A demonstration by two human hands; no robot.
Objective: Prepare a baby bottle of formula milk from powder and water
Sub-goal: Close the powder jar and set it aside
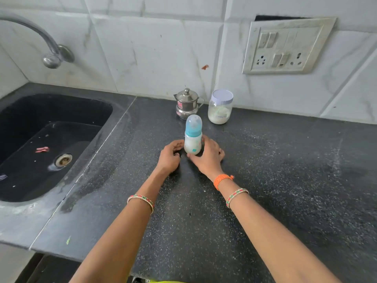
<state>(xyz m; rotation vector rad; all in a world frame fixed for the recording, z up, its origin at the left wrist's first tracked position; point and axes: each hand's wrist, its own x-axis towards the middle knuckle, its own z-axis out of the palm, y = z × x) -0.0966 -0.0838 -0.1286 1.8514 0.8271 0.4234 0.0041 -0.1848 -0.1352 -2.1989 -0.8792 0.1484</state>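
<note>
Nearest, two forearms with bangles reach out over the dark speckled counter [265, 160]. The left hand [170, 157] lies just left of the baby bottle [193, 139], fingers curled loosely by its base; whether they touch it I cannot tell. The right hand [208, 158] wraps the bottle's lower body from the right, its grip curled round the plastic.

The bottle stands upright mid-counter, blue collar and clear cap on, with whitish liquid inside (probably the mixed formula, so the task looks nearly done). It should be light, stiff and smooth, perhaps slick if wet; the body below the collar is the sound place to hold, not the cap, which may pop off.

Behind it stand a small steel lidded pot [186, 104] and, to its right, a clear jar [220, 107] of white powder, its label too blurred to read. The black sink [51, 144] at left is cut off by the frame edge. The bottle's far side and the right fingertips are hidden.
</note>
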